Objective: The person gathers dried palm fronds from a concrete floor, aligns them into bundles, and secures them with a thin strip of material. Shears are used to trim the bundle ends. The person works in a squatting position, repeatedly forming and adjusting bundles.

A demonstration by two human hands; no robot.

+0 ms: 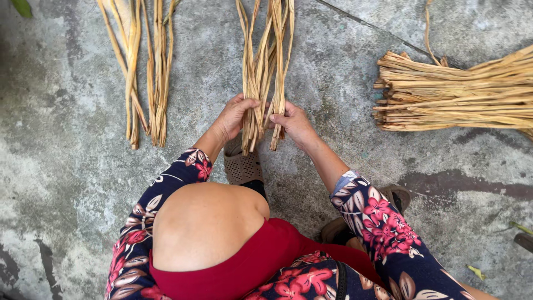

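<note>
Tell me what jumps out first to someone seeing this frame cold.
Dead centre, the left hand and right hand grip the lower ends of a sheaf of dried straw-coloured stalks that runs up toward the top edge. To the right lies a thick stalk bundle on the concrete floor, and a thinner laid-out bunch sits upper left. The floral sleeves and a red garment fill the bottom.

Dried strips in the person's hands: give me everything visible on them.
The dried strips are pale tan, flat, fibrous, like dried plant stalks. They run from the top edge down over the concrete floor, split into two clumps. The left hand has one clump in its grip, the right hand the other; ragged lower ends hang above a sandal.
</note>
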